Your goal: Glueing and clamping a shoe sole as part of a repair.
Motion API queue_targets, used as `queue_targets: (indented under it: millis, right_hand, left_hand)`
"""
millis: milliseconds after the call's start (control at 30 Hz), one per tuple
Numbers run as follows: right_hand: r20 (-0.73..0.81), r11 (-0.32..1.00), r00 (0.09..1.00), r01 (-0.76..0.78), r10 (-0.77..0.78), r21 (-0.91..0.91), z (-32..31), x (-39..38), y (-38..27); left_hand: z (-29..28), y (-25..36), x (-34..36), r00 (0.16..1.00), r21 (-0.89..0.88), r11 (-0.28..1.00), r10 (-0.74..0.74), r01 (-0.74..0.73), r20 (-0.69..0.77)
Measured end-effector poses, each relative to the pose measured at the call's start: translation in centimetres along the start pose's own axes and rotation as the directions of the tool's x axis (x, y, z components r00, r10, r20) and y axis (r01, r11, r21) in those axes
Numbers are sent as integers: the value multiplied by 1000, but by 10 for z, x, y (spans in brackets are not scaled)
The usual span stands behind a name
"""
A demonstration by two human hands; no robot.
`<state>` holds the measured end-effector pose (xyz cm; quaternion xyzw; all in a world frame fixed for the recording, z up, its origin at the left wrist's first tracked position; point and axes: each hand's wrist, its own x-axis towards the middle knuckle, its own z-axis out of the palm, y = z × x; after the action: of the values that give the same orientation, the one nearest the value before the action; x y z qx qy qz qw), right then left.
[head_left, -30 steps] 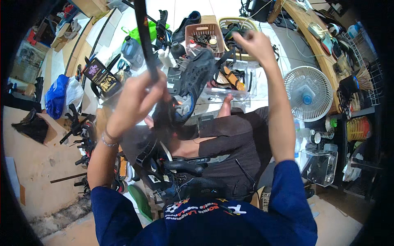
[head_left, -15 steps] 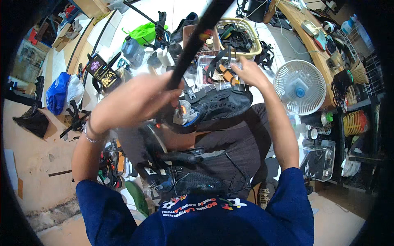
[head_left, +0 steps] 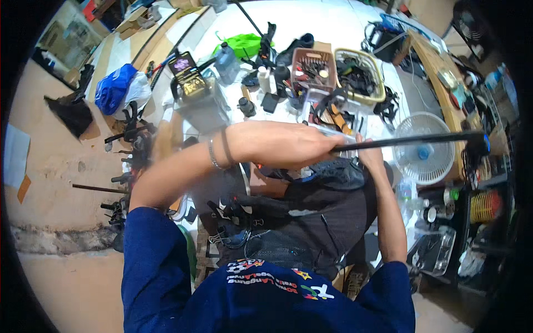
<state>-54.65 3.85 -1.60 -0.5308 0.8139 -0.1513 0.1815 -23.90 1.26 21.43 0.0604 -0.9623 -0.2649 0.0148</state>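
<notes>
A long thin black rod lies sideways in my left hand, which is closed on one end of it. Its far end reaches out over the white fan. Just beneath the rod is my right hand, its fingers partly covered by the rod; whether they hold anything does not show. A black shoe rests across my lap, close under both hands and partly hidden by the left one. Beyond my hands stands a clear plastic tray with orange-handled tools and a black strap in it.
At the back are a brown basket of tools and a cream basket of black parts. A white round fan is at right. Nearby stand a phone, a small black bottle and a blue plastic bag.
My left hand has swung to the right with the rod, which turned from upright and slanting to nearly level. My right hand drew back from the tray toward the shoe. The view shifted.
</notes>
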Motion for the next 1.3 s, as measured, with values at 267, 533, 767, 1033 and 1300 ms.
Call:
queue_targets:
  millis: [267,533,767,1033,1300]
  right_hand:
    - [115,990,989,101,-90,-96,6,35,-17]
    - [294,883,833,434,-468,176,-29,73,-26]
    - [730,919,558,270,-394,288,-18,67,-32]
    - [848,955,450,220,-280,198,-23,49,-18]
    - [757,900,491,173,-431,401,-15,38,-6]
  left_hand:
    - [26,1,-8,995,-210,973,-91,96,30]
    - [40,23,-20,988,-131,983,-113,126,104]
    - [58,27,-40,996,-101,991,-78,82,49]
    - [64,26,-43,997,-138,988,-69,65,-21]
    - [65,30,-43,999,-109,993,48,-47,14]
